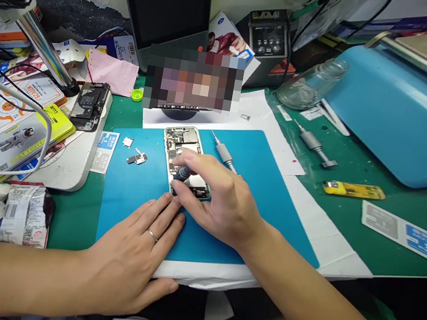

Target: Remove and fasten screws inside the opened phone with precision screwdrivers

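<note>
An opened smartphone (176, 149) lies on a blue mat (270, 213), its inner parts exposed. In my right hand (227, 200) is a dark-handled screwdriver (182, 173), pinched between thumb and fingers over the phone's lower half; its tip is hidden. My left hand (137, 245) lies flat, fingers stretched out, with the fingertips at the phone's lower edge. A ring circles one of its fingers. Left of the phone are a small metal plate (128, 142) and a small dark phone part (137, 158). Another screwdriver (223, 151) rests on the mat right of the phone.
A third screwdriver (314, 144) and a yellow cutter (353, 190) lie on the green table at right, near a glass jar (312, 83). Another opened phone (89, 106) sits on a white base at left beside a yellow battery box (24, 142). A screen (168, 5) stands behind.
</note>
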Motion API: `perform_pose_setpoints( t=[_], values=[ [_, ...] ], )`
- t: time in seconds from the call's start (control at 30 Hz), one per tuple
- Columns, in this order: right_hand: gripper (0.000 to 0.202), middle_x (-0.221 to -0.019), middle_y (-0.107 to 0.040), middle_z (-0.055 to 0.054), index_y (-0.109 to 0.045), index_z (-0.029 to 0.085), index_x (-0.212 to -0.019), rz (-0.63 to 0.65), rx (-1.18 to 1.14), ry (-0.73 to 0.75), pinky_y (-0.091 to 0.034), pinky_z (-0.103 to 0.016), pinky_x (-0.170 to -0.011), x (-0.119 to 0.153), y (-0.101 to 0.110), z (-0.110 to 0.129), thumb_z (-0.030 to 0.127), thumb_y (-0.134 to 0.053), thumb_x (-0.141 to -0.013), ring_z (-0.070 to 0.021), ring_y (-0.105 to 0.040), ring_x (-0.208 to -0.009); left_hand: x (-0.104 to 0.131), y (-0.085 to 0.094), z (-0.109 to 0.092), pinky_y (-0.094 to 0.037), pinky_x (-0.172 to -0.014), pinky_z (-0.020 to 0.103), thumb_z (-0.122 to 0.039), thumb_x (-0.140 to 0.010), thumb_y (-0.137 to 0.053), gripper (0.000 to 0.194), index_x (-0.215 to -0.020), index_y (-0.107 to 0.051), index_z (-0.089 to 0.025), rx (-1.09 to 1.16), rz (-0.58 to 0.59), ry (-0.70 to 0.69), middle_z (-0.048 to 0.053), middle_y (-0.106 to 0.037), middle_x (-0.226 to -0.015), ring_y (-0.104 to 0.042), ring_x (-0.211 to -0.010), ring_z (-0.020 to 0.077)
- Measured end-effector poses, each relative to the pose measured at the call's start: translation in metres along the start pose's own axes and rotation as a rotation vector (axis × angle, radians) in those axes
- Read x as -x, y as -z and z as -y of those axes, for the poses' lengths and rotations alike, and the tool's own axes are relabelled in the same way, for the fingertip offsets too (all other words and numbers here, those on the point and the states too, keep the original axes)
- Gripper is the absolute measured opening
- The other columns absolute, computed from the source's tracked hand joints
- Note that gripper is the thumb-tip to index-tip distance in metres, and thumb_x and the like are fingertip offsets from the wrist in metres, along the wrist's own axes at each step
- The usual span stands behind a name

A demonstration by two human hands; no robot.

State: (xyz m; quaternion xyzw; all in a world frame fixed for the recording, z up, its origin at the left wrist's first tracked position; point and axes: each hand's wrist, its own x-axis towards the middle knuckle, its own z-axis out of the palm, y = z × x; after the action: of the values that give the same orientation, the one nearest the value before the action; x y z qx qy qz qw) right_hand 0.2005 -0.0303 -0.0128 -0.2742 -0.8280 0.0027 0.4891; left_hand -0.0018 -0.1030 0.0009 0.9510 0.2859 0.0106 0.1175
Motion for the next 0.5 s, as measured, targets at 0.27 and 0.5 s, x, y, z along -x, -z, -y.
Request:
perform_pose_setpoints(
  t=[0.27,0.5],
  values=[
    [0.065,-0.12,-0.075,-0.015,-0.037,0.016,-0.147,0.003,-0.014,0.003,-0.066,-0.039,-0.087,-0.0005,0.0003,0.0006,0.002,-0.06,-0.088,-0.0245,-0.075,-0.108,-0.0002,-0.0002,-0.0006,-0.026,-0.126,0.054,-0.053,-0.098,-0.054,0.086,-0.158,-0.024,0.001,0.017,-0.013,0.004,0.027,-0.024,-0.166,-0.016,-0.157,0.0406],
    [0.064,-0.119,-0.075,-0.013,-0.036,0.018,-0.147,0.015,0.002,-0.008,-0.067,-0.036,-0.085,-0.0013,0.0011,0.0011,0.002,-0.061,-0.09,-0.0224,-0.075,-0.105,-0.0003,0.0008,-0.0001,-0.027,-0.125,0.055,-0.053,-0.098,-0.055,0.087,-0.157,-0.026,0.003,0.005,-0.001,-0.007,0.029,-0.024,-0.165,-0.017,-0.156,0.0428]
  ],
)
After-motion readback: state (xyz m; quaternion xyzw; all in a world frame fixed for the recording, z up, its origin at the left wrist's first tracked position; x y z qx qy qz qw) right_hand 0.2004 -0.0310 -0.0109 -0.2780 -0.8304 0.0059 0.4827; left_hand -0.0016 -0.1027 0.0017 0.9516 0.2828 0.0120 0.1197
